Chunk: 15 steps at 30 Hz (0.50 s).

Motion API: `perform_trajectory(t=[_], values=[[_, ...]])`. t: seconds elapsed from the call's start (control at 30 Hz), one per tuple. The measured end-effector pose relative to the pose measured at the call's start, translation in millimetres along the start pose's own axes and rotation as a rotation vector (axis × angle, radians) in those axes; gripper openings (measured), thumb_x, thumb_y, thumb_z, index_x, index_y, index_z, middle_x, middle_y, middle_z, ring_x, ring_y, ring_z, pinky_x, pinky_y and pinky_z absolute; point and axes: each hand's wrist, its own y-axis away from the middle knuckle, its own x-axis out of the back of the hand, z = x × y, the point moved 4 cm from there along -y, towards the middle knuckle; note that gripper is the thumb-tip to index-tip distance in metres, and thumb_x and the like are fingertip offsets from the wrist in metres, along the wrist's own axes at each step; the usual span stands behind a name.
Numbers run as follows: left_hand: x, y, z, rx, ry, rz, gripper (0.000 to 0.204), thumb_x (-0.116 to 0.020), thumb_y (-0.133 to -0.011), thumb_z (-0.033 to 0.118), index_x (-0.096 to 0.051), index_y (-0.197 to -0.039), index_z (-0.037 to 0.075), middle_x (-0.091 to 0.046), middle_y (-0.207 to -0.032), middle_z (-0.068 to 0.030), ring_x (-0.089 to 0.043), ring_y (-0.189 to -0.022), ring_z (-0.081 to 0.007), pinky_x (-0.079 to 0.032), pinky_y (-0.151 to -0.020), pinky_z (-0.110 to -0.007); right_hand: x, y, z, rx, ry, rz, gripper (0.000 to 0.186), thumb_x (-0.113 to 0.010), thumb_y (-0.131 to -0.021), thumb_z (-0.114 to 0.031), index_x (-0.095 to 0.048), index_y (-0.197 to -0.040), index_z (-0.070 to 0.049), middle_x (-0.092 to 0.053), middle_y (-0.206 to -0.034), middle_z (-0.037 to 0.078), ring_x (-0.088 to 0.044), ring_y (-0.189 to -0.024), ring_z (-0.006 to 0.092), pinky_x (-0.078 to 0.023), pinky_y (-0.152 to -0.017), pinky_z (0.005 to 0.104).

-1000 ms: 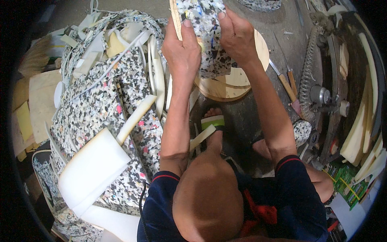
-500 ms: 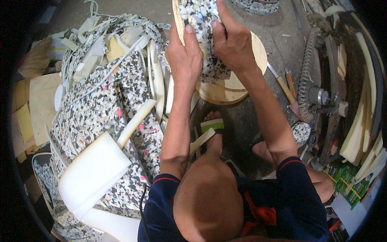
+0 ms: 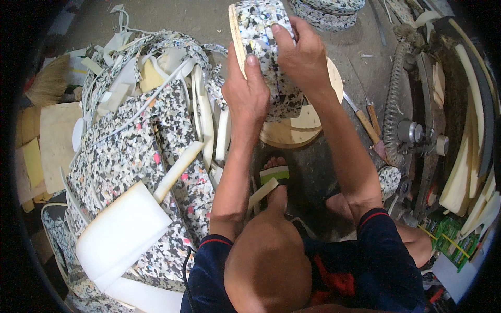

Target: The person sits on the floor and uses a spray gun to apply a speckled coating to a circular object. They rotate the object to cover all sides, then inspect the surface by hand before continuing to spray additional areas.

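Observation:
Both hands hold a thick piece of speckled foam with a thin plywood face along its left side; its edge looks rounded. My left hand wraps the plywood side, its thumb pressed on the foam. Across from it, my right hand grips the foam's right side, thumb lying along the speckled surface. The fingers behind the piece are partly hidden. Just below it, round plywood discs lie on the floor, partly covered by the foam and my right forearm.
Speckled foam slabs, white foam offcuts and trimmed strips are heaped at left. Two wooden-handled blades lie on the floor at right, near a coiled hose. Another speckled round stack stands at the far side.
The foam piece and both hands sit slightly lower in view, and more of its top shows. My right hand's fingers have shifted on the foam. The whole view has moved a little.

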Motion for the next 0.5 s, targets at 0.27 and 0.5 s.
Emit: perform_trajectory(t=[0.27,0.5], values=[[1.9,-1.3,-5.4,0.027,0.027,-0.027,0.051,-0.045,-0.103,0.027,-0.043,-0.144,-0.002,-0.067,-0.111,-0.0284,-0.068,-0.101,-0.0390,-0.052,-0.085,-0.044,-4.1,2.6,-0.2,0.105,0.089,-0.033,0.014,-0.061,-0.086,-0.009,-0.060,-0.091,0.004,-0.065,-0.094,0.025,-0.067,-0.068,0.0407,-0.055,-0.059,0.0485],[-0.4,0.6,8.1,-0.042,0.013,-0.036,0.052,-0.042,-0.104,0.033,-0.043,-0.143,0.000,-0.067,-0.107,-0.0290,-0.067,-0.104,-0.0437,-0.051,-0.086,-0.047,-11.8,1.4,-4.6,0.018,0.223,-0.245,0.034,-0.054,-0.096,-0.017,-0.055,-0.118,0.009,-0.061,-0.115,0.031,-0.065,-0.095,0.0459,-0.054,-0.085,0.0443]])
